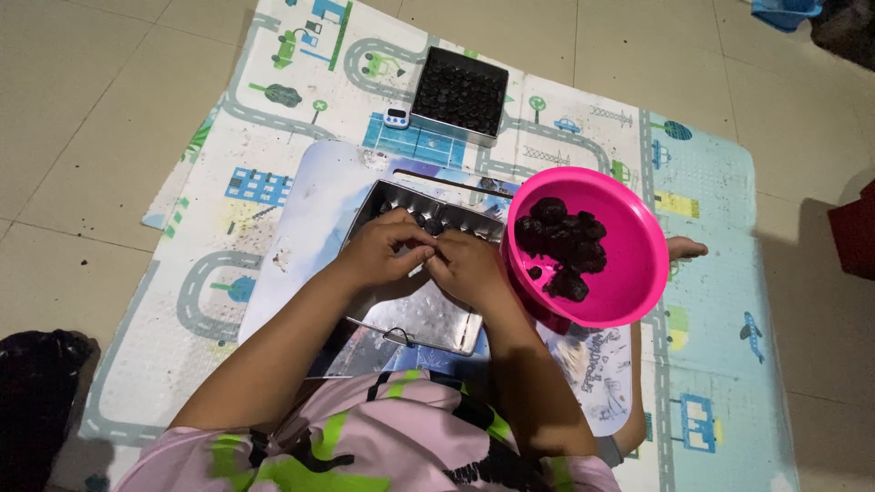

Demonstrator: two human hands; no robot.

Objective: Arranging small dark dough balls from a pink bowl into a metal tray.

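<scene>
The person is sitting on a play mat printed with roads and small buildings, which is lying on a tiled floor. Both hands are meeting over a shiny metal tray that is resting on a pale board in front of the knees. The left hand and the right hand are touching each other, their fingers curled inward and pinching together around a small dark lump just above the tray; most of that lump is hidden, so its shape is hard to tell. At the far end of the tray, 1 row of dark pieces is lying. Just beside the right hand, a bright pink bowl is holding a heap of dark clumps. Farther away on the mat, a 2nd tray is sitting filled with dark balls, with a small white timer touching its near corner.
</scene>
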